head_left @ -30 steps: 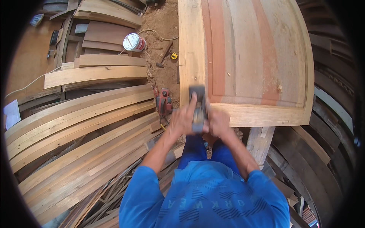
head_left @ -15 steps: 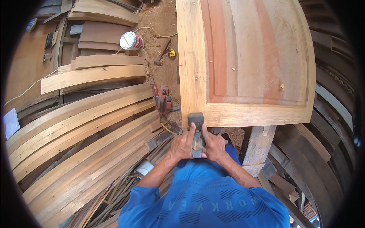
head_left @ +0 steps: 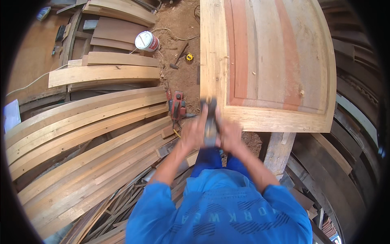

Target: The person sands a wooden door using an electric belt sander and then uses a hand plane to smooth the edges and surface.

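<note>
A wooden panel door (head_left: pixel 256 116) lies flat in front of me, its pale frame set around brown and reddish boards. My left hand (head_left: pixel 194 131) and my right hand (head_left: pixel 230 136) grip a dark hand plane (head_left: pixel 210 118) from its two sides. Blurred by motion, the plane lies over the near left corner of the door frame, its front end pointing away from me. Both index fingers stretch forward along the plane's sides; the other fingers close around its rear part.
Long planks (head_left: pixel 85 126) are stacked at my left. On the sawdust-covered floor are a red power planer (head_left: pixel 177 106), a hammer (head_left: pixel 178 57), a yellow tape measure (head_left: pixel 189 57) and a white bucket (head_left: pixel 146 41). A pale wooden support (head_left: pixel 279 152) stands under the door. Dark boards (head_left: pixel 353 134) line the right side.
Both hands have pushed the plane forward, away from me, along the left frame piece of the door. My arms now reach out further, and the view has shifted slightly.
</note>
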The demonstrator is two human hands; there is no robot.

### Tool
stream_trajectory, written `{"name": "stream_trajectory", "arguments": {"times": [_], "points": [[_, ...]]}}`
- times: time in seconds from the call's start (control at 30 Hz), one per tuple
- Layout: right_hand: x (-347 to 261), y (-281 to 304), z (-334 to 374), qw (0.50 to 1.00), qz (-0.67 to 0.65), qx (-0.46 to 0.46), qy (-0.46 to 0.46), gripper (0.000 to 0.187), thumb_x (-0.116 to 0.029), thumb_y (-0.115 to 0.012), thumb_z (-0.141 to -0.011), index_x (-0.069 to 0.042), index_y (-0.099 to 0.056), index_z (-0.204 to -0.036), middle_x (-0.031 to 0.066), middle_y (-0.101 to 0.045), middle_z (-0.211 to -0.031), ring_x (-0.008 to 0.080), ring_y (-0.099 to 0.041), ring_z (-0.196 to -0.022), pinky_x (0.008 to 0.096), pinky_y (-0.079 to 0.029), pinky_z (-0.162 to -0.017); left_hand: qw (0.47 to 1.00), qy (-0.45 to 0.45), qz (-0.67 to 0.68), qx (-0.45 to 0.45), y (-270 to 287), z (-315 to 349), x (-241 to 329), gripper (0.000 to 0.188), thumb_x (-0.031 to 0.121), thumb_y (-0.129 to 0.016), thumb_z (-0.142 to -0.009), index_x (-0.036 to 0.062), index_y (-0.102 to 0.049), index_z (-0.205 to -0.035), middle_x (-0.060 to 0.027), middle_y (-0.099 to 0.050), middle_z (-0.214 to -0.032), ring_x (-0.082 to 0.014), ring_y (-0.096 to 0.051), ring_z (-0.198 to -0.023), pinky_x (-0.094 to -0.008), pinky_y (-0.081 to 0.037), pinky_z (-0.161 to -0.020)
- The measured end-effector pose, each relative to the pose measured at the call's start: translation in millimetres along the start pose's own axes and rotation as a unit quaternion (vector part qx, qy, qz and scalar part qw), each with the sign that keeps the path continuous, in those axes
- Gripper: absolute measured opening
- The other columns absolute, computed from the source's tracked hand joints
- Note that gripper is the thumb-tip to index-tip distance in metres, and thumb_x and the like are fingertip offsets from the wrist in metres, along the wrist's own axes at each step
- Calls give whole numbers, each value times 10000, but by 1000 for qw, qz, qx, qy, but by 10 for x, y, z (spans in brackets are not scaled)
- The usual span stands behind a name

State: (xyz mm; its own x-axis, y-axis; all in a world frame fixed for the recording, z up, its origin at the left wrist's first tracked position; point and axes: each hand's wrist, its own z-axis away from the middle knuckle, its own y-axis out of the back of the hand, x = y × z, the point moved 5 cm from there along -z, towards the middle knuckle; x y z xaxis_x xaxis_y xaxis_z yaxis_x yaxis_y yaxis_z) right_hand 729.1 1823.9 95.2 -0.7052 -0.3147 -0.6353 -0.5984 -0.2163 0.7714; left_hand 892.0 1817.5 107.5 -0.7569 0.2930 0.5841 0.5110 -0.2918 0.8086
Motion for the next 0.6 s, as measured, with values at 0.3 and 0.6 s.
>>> {"name": "stream_trajectory", "arguments": {"times": [0.3, 0.6], "points": [[272, 207, -1463, 995, 23, -63, -75, 1070, -278, -774, -741, -123, -224, -1646, 235, -713, -877, 438, -696, -787, 510, -537, -694, 996, -45, -54, 51, 617, -1202, -581, 1439, 853, -753, -633, -77, -203, -1583, -323, -687, -1003, -471, -718, -879, -526, -590, -746], [49, 14, -814, 973, 46, -166, -153, 1179, -270, -772, -746, -131, -47, -1665, 234, -728, -945, 418, -719, -839, 502, -556, -694, 1000, -20, -2, 24, 234, -549, -505, 1481, 874, -739, -625, -135, -195, -1562, -354, -660, -1108, -460, -712, -971, -497, -590, -803]]}}
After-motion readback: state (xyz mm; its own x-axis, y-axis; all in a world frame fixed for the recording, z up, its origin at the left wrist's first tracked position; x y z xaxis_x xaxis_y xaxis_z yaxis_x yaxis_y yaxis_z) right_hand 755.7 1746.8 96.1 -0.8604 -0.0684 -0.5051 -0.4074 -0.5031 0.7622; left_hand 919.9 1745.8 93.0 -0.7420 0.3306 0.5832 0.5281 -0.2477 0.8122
